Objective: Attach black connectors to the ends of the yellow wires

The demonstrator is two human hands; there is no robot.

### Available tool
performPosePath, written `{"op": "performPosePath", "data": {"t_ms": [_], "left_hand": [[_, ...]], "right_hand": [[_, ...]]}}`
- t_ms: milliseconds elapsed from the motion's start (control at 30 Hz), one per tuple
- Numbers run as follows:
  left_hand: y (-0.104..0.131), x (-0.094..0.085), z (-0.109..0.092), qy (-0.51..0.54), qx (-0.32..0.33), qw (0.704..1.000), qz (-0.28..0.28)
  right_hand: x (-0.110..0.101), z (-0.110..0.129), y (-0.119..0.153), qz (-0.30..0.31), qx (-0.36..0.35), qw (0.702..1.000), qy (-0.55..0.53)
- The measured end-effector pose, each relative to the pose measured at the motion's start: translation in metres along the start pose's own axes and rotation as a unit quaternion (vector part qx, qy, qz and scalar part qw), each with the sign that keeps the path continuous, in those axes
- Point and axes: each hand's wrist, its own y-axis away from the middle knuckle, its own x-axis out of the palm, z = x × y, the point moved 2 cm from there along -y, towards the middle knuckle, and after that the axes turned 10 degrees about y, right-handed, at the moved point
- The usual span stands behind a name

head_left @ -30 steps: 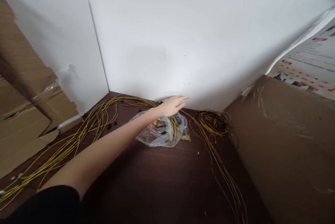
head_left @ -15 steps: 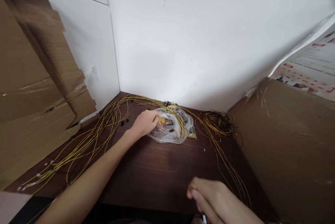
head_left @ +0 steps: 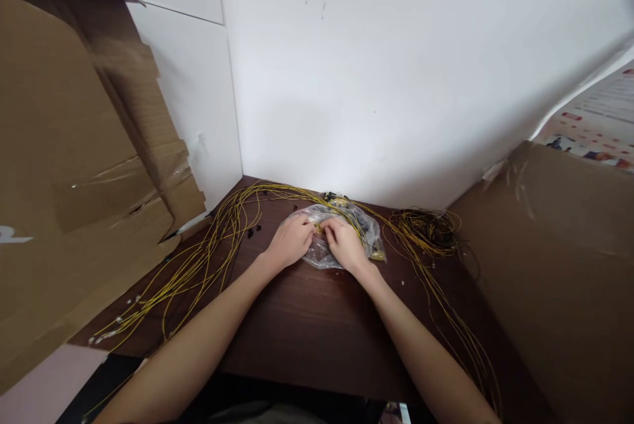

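Observation:
On the dark wooden tabletop, a clear plastic bag (head_left: 317, 256) lies with small yellow pieces (head_left: 318, 228) in its mouth. My left hand (head_left: 293, 239) is closed at the bag's left rim, fingertips beside the yellow pieces. From the other side my right hand (head_left: 345, 243) reaches into the bag's opening, its fingers bent and pinched together. Whatever lies between the right fingertips is too small and covered to make out. Thin yellow wires (head_left: 354, 218) run over the back of the bag, next to the right hand.
Long yellow wires (head_left: 198, 265) spread along the left side. A coiled wire bundle (head_left: 428, 229) lies at the back right. Small black pieces (head_left: 251, 233) sit left of the bag. Cardboard (head_left: 99, 166) stands left, a cardboard panel (head_left: 555, 232) right, a white wall (head_left: 386, 80) behind.
My right hand has moved from the table's front edge up and away from me to the bag. My left hand stays at the bag. The view has shifted slightly.

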Motion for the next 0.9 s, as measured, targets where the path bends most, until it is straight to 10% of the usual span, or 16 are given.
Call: {"op": "performPosePath", "data": {"t_ms": [900], "left_hand": [[0.001,0.023,0.006,-0.022,-0.051,0.998,-0.02]], "right_hand": [[0.018,-0.005,0.008,0.028,-0.025,0.997,0.068]]}}
